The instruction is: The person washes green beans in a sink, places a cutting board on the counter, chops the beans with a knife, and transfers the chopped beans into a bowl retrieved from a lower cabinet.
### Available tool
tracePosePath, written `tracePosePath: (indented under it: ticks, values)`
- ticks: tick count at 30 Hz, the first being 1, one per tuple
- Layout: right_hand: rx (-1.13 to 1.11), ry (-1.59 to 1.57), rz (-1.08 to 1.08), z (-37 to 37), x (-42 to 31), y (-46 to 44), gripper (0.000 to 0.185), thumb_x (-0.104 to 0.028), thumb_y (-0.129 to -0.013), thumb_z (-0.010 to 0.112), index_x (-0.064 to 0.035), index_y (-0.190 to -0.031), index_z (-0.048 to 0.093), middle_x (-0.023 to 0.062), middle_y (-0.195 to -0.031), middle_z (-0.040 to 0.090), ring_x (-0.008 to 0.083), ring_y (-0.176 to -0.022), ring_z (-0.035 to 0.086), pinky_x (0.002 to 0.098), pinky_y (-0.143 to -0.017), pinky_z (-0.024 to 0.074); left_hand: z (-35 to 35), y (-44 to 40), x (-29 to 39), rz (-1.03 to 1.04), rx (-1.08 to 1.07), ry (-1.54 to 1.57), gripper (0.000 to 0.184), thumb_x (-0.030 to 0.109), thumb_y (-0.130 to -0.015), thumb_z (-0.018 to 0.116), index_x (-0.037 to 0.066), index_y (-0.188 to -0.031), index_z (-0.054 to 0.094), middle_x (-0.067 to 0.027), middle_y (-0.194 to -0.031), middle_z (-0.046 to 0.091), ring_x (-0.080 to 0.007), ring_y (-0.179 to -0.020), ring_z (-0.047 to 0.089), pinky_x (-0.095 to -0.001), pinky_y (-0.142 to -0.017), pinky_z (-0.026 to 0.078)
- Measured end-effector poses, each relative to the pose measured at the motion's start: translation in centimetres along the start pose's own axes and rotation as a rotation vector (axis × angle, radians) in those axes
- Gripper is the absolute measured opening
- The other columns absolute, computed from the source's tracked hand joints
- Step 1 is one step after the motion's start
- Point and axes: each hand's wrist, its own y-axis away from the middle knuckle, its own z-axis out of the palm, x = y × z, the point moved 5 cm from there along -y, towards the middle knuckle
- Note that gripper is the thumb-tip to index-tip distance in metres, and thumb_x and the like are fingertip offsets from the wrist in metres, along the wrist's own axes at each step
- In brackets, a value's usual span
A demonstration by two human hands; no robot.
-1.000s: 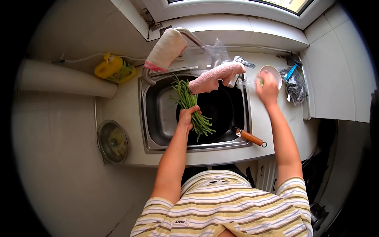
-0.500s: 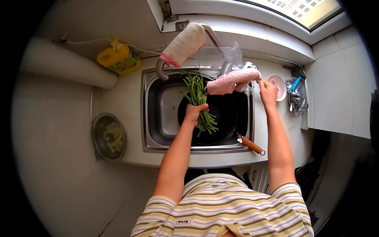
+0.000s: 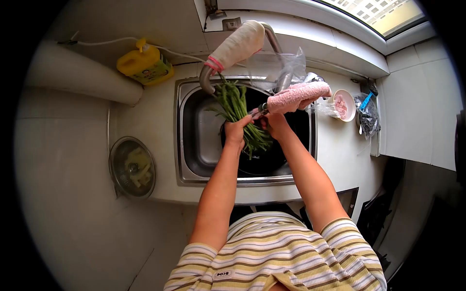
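Note:
My left hand (image 3: 235, 133) is wrapped round a bunch of long green beans (image 3: 232, 99), which slants over the sink (image 3: 201, 145). Close to its lower stalks, my right hand (image 3: 276, 127) has its fingers curled in under the tap. What they hold, if anything, is hidden. The tap spout (image 3: 262, 108), partly covered by a pink cloth (image 3: 296, 97), points at the bunch. Beneath both hands sits a dark pan (image 3: 259, 162) inside the sink.
A second tap pipe wears a beige cloth sleeve (image 3: 240, 46). The yellow bottle (image 3: 145, 63) stands back left, and a metal bowl (image 3: 116, 167) with pale pieces is front left. On the right are a white bowl (image 3: 350, 102) with pink contents and a dark plastic bag (image 3: 370, 119).
My right hand has come away from the back of the pink-covered tap, moving left and down beside the beans. The bunch stays in my left hand. My right forearm now covers the pan's handle.

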Motion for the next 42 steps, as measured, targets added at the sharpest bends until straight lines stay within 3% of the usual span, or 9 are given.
tracePosePath:
  ticks: [3,10,15,19,22,24,27,39,42]
  values:
    - [0.058,0.172,0.028,-0.5,-1.1,0.5,0.004,-0.014,-0.086,0.052,-0.0157,-0.089,0.054,-0.0016,-0.073,0.056,0.0073,-0.055,0.042,0.0226,-0.048,0.0317,-1.0,-0.9,0.3,-0.011,0.115,0.156,0.014,-0.003,-0.075,0.063,0.000,-0.087,0.058,-0.0080,-0.078,0.061,-0.0193,-0.069,0.060,-0.0327,-0.065,0.049]
    - [0.294,-0.132,-0.130,-4.9,-1.9,1.5,0.007,-0.019,-0.088,0.050,-0.0134,-0.083,0.051,-0.0010,-0.069,0.049,0.0105,-0.053,0.041,0.0249,-0.046,0.0315,-0.3,-2.9,1.0,0.007,0.114,0.403,0.015,0.006,-0.077,0.066,0.005,-0.090,0.058,-0.0064,-0.081,0.059,-0.0221,-0.076,0.059,-0.0391,-0.070,0.050]
    - [0.480,-0.399,0.141,-8.1,3.1,7.0,0.021,-0.026,-0.091,0.051,-0.0123,-0.076,0.054,-0.0032,-0.058,0.046,0.0080,-0.046,0.037,0.0227,-0.041,0.0296,1.3,-3.9,-1.0,-0.070,0.153,0.451,0.017,0.008,-0.077,0.067,0.009,-0.092,0.058,-0.0044,-0.082,0.058,-0.0217,-0.077,0.058,-0.0410,-0.071,0.050]
    - [0.062,-0.414,0.421,-3.6,7.3,9.8,0.011,-0.012,-0.087,0.052,-0.0051,-0.093,0.058,0.0022,-0.065,0.048,0.0088,-0.045,0.033,0.0212,-0.038,0.0264,2.5,-3.3,-2.1,-0.104,0.172,0.563,0.017,0.009,-0.076,0.067,0.008,-0.090,0.057,-0.0044,-0.081,0.059,-0.0213,-0.077,0.058,-0.0398,-0.073,0.050]
    - [0.166,-0.556,0.423,-2.6,7.3,8.7,0.013,-0.012,-0.087,0.053,-0.0066,-0.098,0.057,0.0030,-0.066,0.049,0.0098,-0.045,0.032,0.0216,-0.039,0.0253,1.7,-2.8,-1.6,-0.054,0.151,0.564,0.022,0.010,-0.077,0.065,0.009,-0.096,0.055,-0.0047,-0.082,0.059,-0.0207,-0.076,0.058,-0.0385,-0.075,0.050]
    - [0.087,-0.912,0.301,-2.4,7.2,7.2,0.019,-0.018,-0.089,0.054,-0.0085,-0.105,0.057,0.0034,-0.070,0.050,0.0106,-0.047,0.032,0.0222,-0.040,0.0241,1.1,-2.0,-0.8,-0.037,0.085,0.589,0.029,0.009,-0.077,0.064,0.010,-0.104,0.052,-0.0047,-0.081,0.058,-0.0204,-0.076,0.057,-0.0388,-0.078,0.049]
    - [0.057,-1.048,0.152,-2.7,6.5,5.5,0.022,-0.025,-0.091,0.054,-0.0105,-0.106,0.058,0.0028,-0.073,0.051,0.0111,-0.049,0.033,0.0228,-0.041,0.0241,0.9,-0.6,-0.3,-0.024,0.003,0.630,0.030,0.010,-0.077,0.063,0.010,-0.105,0.053,-0.0042,-0.082,0.057,-0.0204,-0.079,0.056,-0.0415,-0.079,0.049]
    - [0.315,-0.812,-0.062,-6.3,3.3,6.4,0.020,-0.020,-0.092,0.052,-0.0015,-0.095,0.059,0.0027,-0.076,0.054,0.0126,-0.056,0.040,0.0254,-0.042,0.0284,1.6,0.9,-1.2,-0.016,-0.130,0.598,0.035,0.013,-0.078,0.064,0.010,-0.109,0.050,-0.0034,-0.083,0.058,-0.0209,-0.080,0.058,-0.0455,-0.087,0.046]
    - [0.229,-0.743,-0.168,-6.6,2.0,7.8,0.020,-0.019,-0.093,0.050,-0.0005,-0.095,0.058,0.0048,-0.081,0.056,0.0122,-0.057,0.040,0.0251,-0.042,0.0294,1.6,0.8,-2.0,-0.037,-0.100,0.651,0.036,0.014,-0.077,0.064,0.010,-0.110,0.050,-0.0016,-0.083,0.059,-0.0198,-0.080,0.058,-0.0460,-0.089,0.045]
